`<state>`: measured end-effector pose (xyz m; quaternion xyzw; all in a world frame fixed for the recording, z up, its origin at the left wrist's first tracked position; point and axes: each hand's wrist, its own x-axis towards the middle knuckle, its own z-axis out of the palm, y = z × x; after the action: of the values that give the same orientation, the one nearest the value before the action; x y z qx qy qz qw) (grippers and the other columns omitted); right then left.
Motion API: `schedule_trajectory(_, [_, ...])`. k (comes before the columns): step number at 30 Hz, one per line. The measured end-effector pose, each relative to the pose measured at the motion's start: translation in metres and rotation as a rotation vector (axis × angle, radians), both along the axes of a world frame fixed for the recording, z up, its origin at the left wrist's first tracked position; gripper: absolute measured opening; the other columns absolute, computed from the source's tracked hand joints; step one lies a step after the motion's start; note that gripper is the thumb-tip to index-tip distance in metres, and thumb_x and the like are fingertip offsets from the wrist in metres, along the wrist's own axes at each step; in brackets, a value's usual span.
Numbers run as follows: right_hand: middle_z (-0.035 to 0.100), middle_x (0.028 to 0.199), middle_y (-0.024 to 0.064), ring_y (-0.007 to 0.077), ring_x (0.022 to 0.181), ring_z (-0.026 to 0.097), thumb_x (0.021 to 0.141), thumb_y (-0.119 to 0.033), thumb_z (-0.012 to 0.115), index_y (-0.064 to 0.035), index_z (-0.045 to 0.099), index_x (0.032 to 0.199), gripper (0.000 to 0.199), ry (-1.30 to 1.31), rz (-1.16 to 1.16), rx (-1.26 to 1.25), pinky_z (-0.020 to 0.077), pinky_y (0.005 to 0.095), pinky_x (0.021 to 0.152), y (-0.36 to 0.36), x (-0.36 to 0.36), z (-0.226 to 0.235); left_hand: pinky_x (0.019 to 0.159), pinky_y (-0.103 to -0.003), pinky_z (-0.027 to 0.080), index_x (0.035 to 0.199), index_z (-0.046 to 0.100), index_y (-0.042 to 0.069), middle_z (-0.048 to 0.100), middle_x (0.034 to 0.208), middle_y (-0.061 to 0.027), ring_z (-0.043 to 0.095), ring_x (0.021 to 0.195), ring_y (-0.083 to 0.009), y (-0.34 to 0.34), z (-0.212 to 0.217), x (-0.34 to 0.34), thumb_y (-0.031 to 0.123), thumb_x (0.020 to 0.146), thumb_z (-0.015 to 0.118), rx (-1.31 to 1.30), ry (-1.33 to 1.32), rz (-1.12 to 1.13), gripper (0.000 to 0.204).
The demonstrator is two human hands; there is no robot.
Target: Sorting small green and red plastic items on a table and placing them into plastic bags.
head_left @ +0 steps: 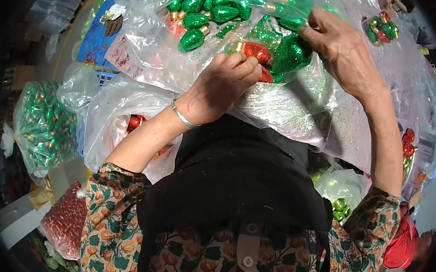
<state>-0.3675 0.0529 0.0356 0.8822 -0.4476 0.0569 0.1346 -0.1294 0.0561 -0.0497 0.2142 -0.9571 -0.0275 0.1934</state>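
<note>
Left hand (221, 85) is curled shut, fingers pinched on a red bulb (256, 52) by its gold cap; a second red piece is seen just at 4 o'clock of the knuckles, touching them. Right hand (342, 51) is bent over at 2 o'clock of the left, fingertips pressed onto a big green bulb (290, 54), which lies touching the red bulb. Whether the green bulb is truly gripped or only steadied cannot be told, as the palm side is hidden. Hands are kept close, not touching, so the two bulbs are held against each other.

Both bulbs are bedded in a clear bag (301, 106), glitter-dusted, sagging over the lap so loose pieces stay cupped. More green bulbs (201, 13) are heaped at 11 o'clock of the left hand, near but apart.

Room is tight: bag folds rise on every side, and a second plastic bag (108, 118) crowds the left forearm at 8 o'clock. A tied green sack (42, 123) and a red sack (65, 221) are set well apart at the far 9 and 7 o'clock edge. Open working space is left only at 12 o'clock, above the heap.
</note>
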Motion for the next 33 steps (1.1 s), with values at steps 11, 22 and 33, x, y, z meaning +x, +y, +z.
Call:
schedule_trajectory(11, [0.054,0.086,0.0108,0.0254,0.084,0.055,0.071,-0.007,0.059,-0.0017,0.054,0.097,0.027,0.372,0.037,-0.027,0.0462,0.0357,0.071,0.000,0.029,0.018,0.078,-0.031,0.040,0.105,0.054,0.002,0.053,0.109,-0.0087,0.050,0.098,-0.0209,0.013,-0.017,-0.003,0.006,0.073,0.054,-0.104,0.059,0.089,0.033])
schedule_trajectory(22, [0.054,0.062,0.0151,0.0347,0.062,0.056,0.072,-0.013,0.064,0.0009,0.047,0.088,0.028,0.044,0.104,0.286,0.0442,0.0417,0.056,-0.020,0.040,-0.019,0.081,-0.033,0.041,0.110,0.056,0.004,0.055,0.109,-0.0113,0.053,0.098,-0.0239,0.007,-0.018,0.001,0.007,0.074,0.055,-0.065,0.120,0.104,0.036])
schedule_trajectory(33, [0.054,0.067,0.0165,0.0331,0.063,0.055,0.076,-0.012,0.066,-0.0009,0.047,0.087,0.024,-0.158,-0.150,0.365,0.0416,0.0416,0.056,-0.004,0.049,-0.015,0.089,-0.034,0.040,0.104,0.059,-0.001,0.057,0.110,-0.0123,0.052,0.105,-0.0228,0.013,-0.032,0.016,0.012,0.077,0.052,-0.126,0.253,-0.007,0.031])
